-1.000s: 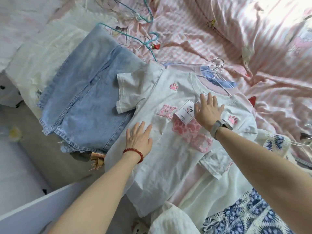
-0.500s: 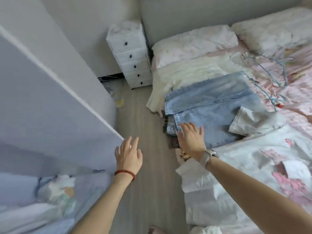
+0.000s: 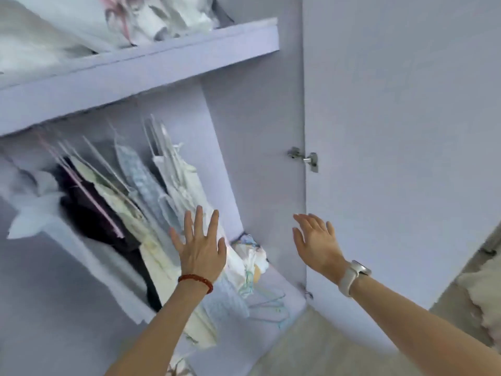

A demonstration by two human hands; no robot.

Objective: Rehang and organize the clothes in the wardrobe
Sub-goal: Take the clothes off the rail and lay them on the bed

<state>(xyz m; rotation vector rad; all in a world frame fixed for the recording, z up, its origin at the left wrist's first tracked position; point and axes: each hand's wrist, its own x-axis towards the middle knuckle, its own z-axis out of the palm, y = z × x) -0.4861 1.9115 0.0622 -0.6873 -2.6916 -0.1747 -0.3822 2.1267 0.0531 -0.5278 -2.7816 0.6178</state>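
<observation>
I face the open lilac wardrobe (image 3: pixel 260 164). Several garments hang in a row below its shelf: a dark one (image 3: pixel 89 213), cream ones (image 3: pixel 122 210) and pale blue and white ones (image 3: pixel 168 183). My left hand (image 3: pixel 202 248), with a red bead bracelet, is spread open in front of the rightmost hanging clothes and holds nothing. My right hand (image 3: pixel 317 242), with a white watch at the wrist, is open and empty near the inner edge of the open door (image 3: pixel 393 131). The view is blurred by motion.
Loose wire hangers (image 3: pixel 268 308) and crumpled cloth (image 3: pixel 252 256) lie on the wardrobe floor. Folded textiles (image 3: pixel 151 20) sit on the upper shelf (image 3: pixel 141 69). A metal hinge (image 3: pixel 306 158) joins the door. The bed edge (image 3: pixel 482 289) shows at far right.
My view has swung from the bed with the white T-shirt and jeans to the wardrobe. Both hands left the clothes on the bed and now reach, empty, toward the hanging clothes.
</observation>
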